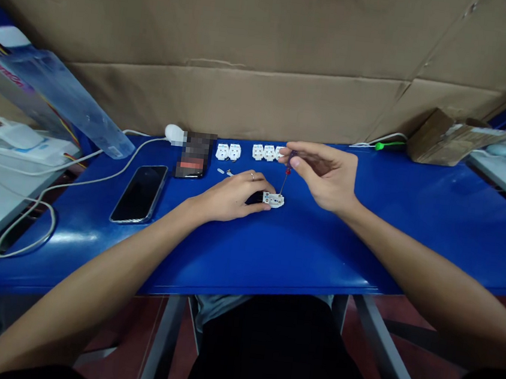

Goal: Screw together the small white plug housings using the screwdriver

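Note:
My left hand (236,197), with a ring on one finger, grips a small white plastic part (273,200) on the blue table. A dark piece shows between its fingers beside the part. Above and to the right, my right hand (327,176) pinches the dark handle of a screwdriver (289,163). The screwdriver stands nearly upright, its thin shaft reaching down to the upper edge of the white part. Whether the tip sits in a screw is too small to tell.
Several white parts (234,152) line the back of the blue table (246,255). Two phones (139,194) and a white cable lie left. A cardboard box (439,140) and green-tipped item (379,147) sit at the back right.

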Tool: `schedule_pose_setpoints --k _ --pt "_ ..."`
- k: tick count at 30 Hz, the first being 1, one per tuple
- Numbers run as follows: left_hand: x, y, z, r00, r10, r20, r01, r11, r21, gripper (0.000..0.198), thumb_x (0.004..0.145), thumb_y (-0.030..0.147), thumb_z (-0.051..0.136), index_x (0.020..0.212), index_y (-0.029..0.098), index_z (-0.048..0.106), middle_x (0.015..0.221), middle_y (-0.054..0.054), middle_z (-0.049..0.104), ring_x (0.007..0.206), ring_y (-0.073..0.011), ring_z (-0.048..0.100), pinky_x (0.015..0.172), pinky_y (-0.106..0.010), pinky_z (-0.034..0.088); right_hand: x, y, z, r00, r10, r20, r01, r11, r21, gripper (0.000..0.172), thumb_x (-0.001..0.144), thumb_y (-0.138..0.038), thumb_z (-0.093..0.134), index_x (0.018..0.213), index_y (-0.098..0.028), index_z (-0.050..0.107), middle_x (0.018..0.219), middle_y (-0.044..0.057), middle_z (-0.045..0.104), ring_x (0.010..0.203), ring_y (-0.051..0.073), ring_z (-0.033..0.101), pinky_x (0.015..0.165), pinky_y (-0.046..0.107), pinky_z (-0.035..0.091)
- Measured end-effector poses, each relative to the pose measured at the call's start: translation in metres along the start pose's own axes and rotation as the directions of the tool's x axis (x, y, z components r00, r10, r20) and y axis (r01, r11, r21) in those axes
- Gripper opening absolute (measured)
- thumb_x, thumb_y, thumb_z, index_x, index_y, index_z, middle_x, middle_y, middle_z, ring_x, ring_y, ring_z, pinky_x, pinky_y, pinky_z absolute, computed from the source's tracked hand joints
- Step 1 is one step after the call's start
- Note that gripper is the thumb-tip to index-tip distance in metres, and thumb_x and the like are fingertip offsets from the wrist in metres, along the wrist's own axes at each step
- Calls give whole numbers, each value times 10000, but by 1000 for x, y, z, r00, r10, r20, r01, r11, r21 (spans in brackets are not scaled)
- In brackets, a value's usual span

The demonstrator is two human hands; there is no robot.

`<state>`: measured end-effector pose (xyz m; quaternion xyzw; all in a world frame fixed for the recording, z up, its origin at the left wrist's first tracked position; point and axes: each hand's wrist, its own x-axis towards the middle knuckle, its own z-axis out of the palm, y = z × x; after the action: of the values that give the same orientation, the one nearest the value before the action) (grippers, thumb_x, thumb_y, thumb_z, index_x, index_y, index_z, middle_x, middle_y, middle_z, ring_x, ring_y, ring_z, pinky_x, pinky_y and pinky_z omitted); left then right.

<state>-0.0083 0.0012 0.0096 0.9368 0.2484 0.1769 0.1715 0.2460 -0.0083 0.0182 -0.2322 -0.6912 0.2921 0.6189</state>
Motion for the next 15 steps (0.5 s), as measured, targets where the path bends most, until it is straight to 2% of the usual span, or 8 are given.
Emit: schedule_pose_setpoints --k 3,5,8,15 --pt "0 -1 1 1000 7 -5 -7 1000 0 291 1117 343 760 1372 203 765 1335 -125 778 1262 -322 727 1124 -504 584 1 -1 0 999 -46 4 46 998 -37 283 923 -352 966 1199 -389 921 1218 6 861 1027 204 847 868 395 770" --pt "-1 -1 1 1000 5 -8 -5 1000 2 292 1118 341 756 1376 206 764 1349 -127 776 1278 -327 721 1132 -511 582 1 0 1 998 -60 -20 59 997 -44 335 873 -337 1008 1189 -410 925 1120 -11 852 903 171 818 815 369 760" --pt "-1 -1 2 1000 0 -7 0 1000 9 297 1121 345 749 1386 210 763 1346 -126 774 1266 -327 718 1114 -511 586 0 3 2 997 -59 -59 57 998 -34 347 899 -348 989 1233 -408 914 993 -28 863 790 150 793 749 340 745" --pt "0 1 0 1000 15 -9 -15 1000 20 273 1119 357 744 1349 215 780 1311 -120 783 1231 -315 727 1114 -494 581 0 2 -1 999 -34 -9 34 999 -22 294 1004 -323 882 1299 -322 882 1109 1 914 982 187 885 880 342 768"
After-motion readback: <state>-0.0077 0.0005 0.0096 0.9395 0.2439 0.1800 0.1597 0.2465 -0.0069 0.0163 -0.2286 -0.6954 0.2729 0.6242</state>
